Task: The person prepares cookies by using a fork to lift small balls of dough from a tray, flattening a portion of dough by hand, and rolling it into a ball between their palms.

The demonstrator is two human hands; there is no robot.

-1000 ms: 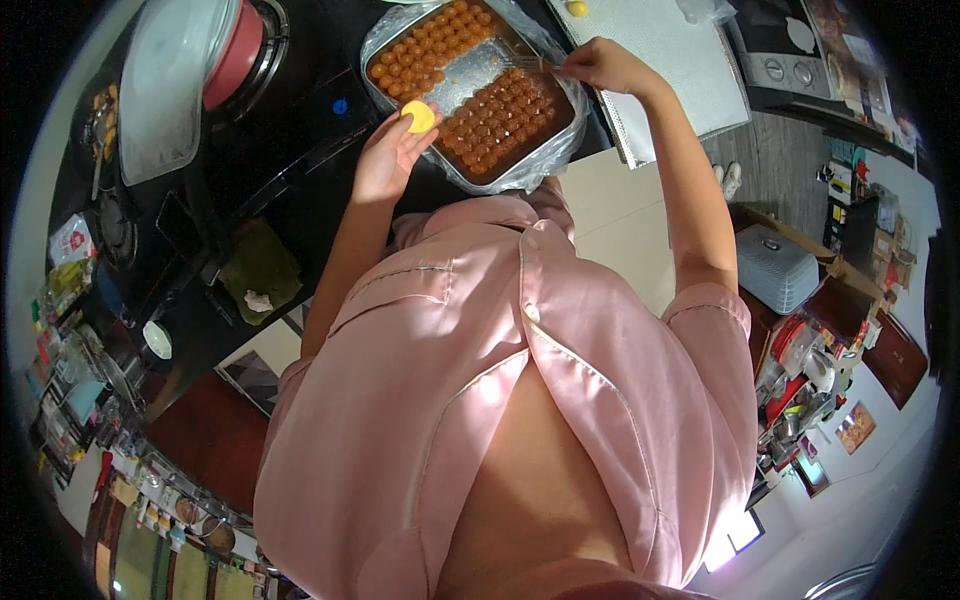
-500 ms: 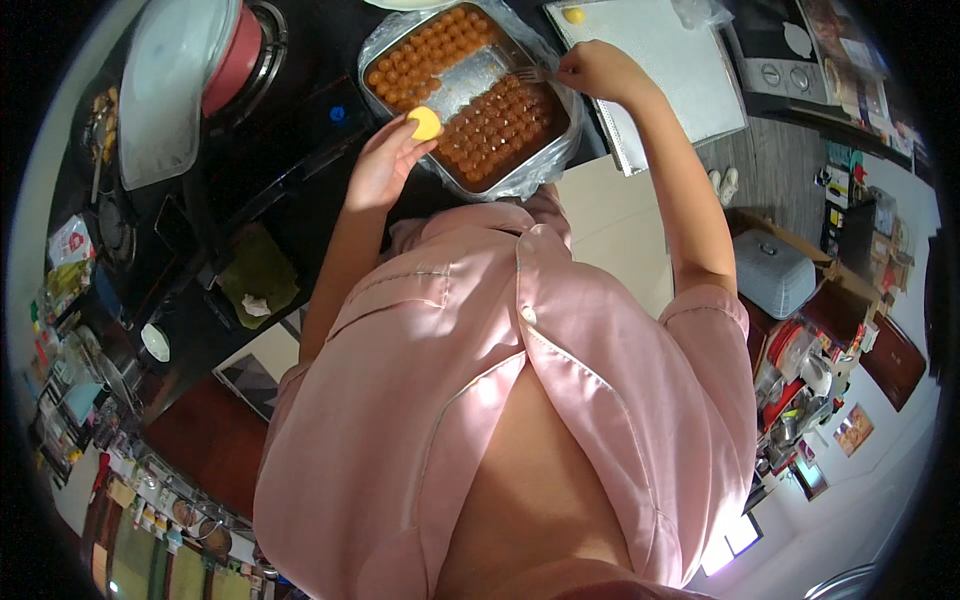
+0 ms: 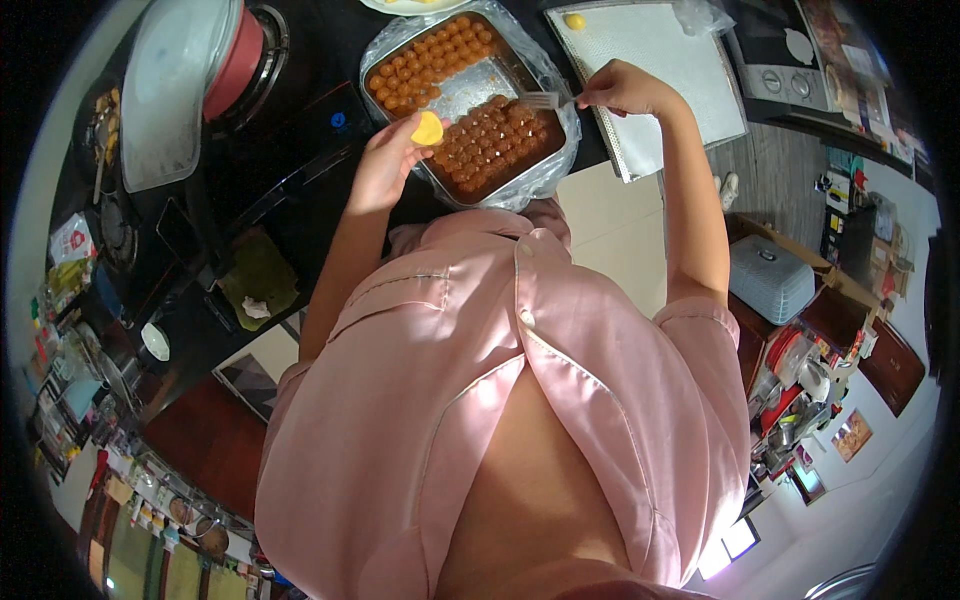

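Observation:
My left hand (image 3: 383, 165) pinches a flat, round yellow disc (image 3: 428, 128), which looks like dough, beside the tray's left edge. A metal fork (image 3: 541, 100) is held by its handle in my right hand (image 3: 632, 88). Its tines hang over the right side of a metal tray (image 3: 470, 87). Small glossy brown balls (image 3: 490, 142) fill the tray's near part in tight rows, and lighter orange-brown balls (image 3: 440, 52) cover its far left. A strip of bare metal lies between the two groups. Clear plastic wrap (image 3: 550, 165) surrounds the tray.
Right of the tray lies a white board (image 3: 665, 85) with a small yellow ball (image 3: 574, 21) on it. At the back stands a white plate (image 3: 415, 5). On the left are a red pot (image 3: 232, 70) on a burner and a translucent plastic container (image 3: 165, 110).
My right hand has drawn back to the right and slightly nearer with the fork, whose tines now show more. The yellow disc has tilted to face up more and shifted slightly.

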